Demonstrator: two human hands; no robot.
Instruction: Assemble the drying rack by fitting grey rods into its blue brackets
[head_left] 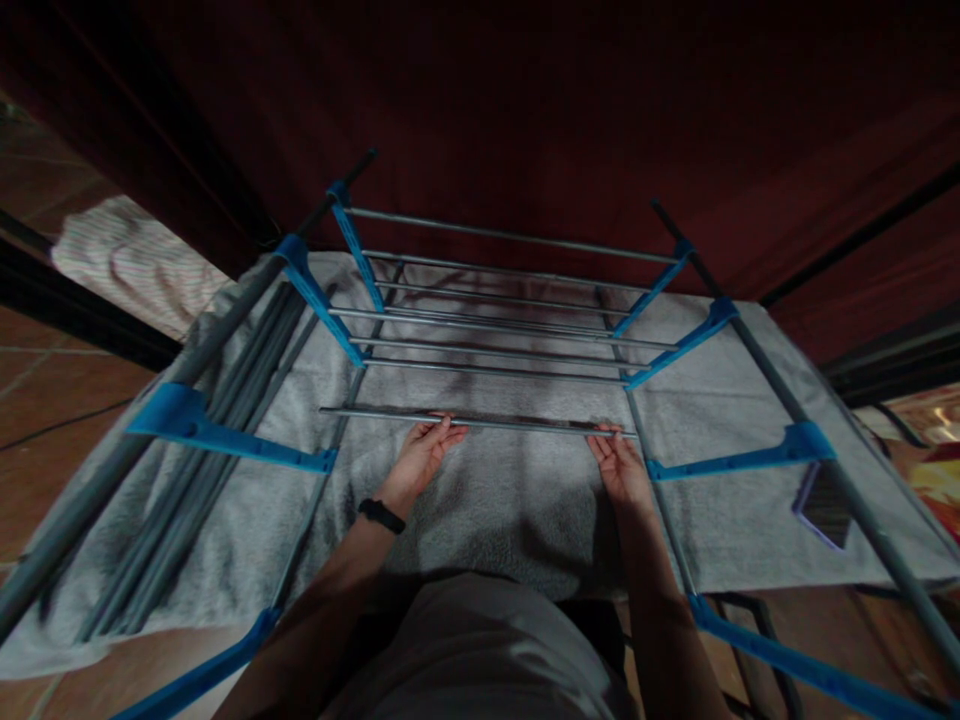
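Note:
Both of my hands hold one thin grey metal rod (517,425) level in front of me, inside a rack frame of grey poles (772,370) and blue plastic brackets (247,440). My left hand (424,450) pinches the rod left of its middle, thumb on top. Close to the rod's right end, my right hand (621,465) has its fingers closed on it. The rod's left end sticks out free near the left front bracket. The right end lies close to the right upright, and I cannot tell whether they touch. Beyond it, several rods (510,237) span the farther blue brackets.
A grey blanket (480,520) lies under the frame. On its left rest several loose grey tubes (202,480). A dark flat object with a purple edge (823,508) lies at the right. Dark red fabric (510,110) hangs behind, and a striped cloth (135,260) is at the left.

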